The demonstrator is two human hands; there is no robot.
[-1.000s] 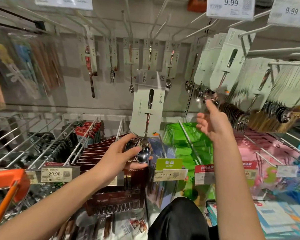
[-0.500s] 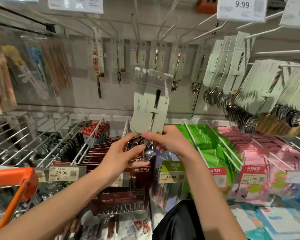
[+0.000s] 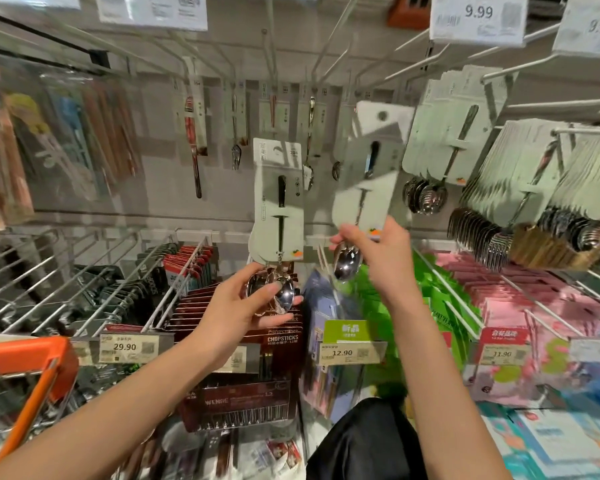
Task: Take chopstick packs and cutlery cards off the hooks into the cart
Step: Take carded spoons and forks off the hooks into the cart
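— Where were the spoon cards at that moment?

— Two lots, both off the hooks. The left hand (image 3: 246,299) held a small stack of spoon cards (image 3: 278,202) upright, its fingers (image 3: 286,318) curled round the spoon bowls at the bottom. The right hand (image 3: 381,251) pinched a single spoon card (image 3: 368,174) by its lower edge, just beside the stack but apart from it, tilted and blurred.

— And the cart?

— Only its orange handle (image 3: 32,358) showed, low at the left (the basket itself mostly out of view). More spoon cards hung on the right-hand hooks (image 3: 458,129), and dark red chopstick packs (image 3: 243,344) on the lower pegs under the hands.

— Which step, then?

— Gathering, I'd judge: one card freed, not yet with the others. The next move likely called for laying it against the stack, then carrying everything down-left into the cart without snagging the wire pegs (image 3: 174,292).
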